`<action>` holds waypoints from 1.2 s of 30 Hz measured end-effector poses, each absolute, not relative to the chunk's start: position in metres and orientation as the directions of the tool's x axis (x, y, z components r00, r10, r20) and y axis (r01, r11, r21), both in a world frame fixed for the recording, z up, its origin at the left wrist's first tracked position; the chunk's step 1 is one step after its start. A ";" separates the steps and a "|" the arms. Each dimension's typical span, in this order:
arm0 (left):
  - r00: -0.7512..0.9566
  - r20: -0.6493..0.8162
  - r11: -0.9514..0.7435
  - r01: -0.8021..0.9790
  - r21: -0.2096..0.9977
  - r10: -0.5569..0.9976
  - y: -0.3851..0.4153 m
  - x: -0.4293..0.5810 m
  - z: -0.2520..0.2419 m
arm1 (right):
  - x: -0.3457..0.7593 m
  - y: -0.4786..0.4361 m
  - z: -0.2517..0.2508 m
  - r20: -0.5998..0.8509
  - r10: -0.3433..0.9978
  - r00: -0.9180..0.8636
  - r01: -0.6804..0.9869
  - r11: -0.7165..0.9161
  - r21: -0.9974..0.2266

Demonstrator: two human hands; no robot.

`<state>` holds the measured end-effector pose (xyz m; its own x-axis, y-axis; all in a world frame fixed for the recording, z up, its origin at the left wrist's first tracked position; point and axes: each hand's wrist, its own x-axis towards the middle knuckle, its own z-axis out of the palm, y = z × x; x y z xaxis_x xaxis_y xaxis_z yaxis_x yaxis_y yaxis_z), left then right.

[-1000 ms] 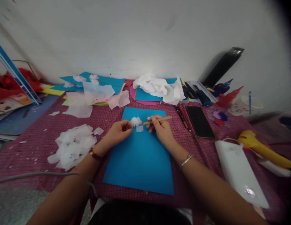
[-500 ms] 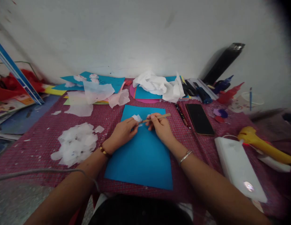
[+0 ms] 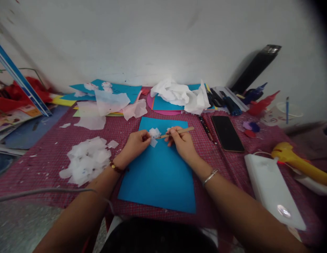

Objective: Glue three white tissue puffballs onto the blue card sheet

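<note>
Pinching stick (image 3: 187,130) in right hand (image 3: 181,141), roughly 9-to-3; can't tell grip of left hand (image 3: 137,142), nearer to white tuft (image 3: 154,132) at 2 o'clock.

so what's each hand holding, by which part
The right hand holds a wooden stick around its middle; whether the left hand grips the white paper piece cannot be told.
</note>
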<state>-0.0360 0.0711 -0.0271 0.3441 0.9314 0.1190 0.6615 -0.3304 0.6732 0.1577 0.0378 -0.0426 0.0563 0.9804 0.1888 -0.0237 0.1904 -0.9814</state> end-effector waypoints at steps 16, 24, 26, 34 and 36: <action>0.345 0.042 -0.209 0.463 0.862 0.938 0.075 -0.038 -0.030 | 0.155 0.033 -0.040 0.217 0.973 0.074 0.040 0.214 -0.976; 0.444 0.085 -0.369 0.608 0.703 0.892 0.066 -0.046 -0.035 | 0.156 0.034 -0.041 0.205 0.978 0.048 0.074 0.201 -0.977; 0.507 0.116 -0.450 0.609 0.653 0.854 0.064 -0.046 -0.033 | 0.157 0.033 -0.039 0.206 0.977 0.051 0.062 0.202 -0.977; 0.541 0.010 -0.438 0.670 0.600 0.841 0.062 -0.048 -0.025 | 0.159 0.035 -0.035 0.169 0.979 0.116 0.008 0.170 -0.985; 0.498 0.001 -0.407 0.708 0.577 0.867 0.060 -0.047 -0.023 | 0.160 0.035 -0.034 0.160 0.978 0.131 0.002 0.161 -0.987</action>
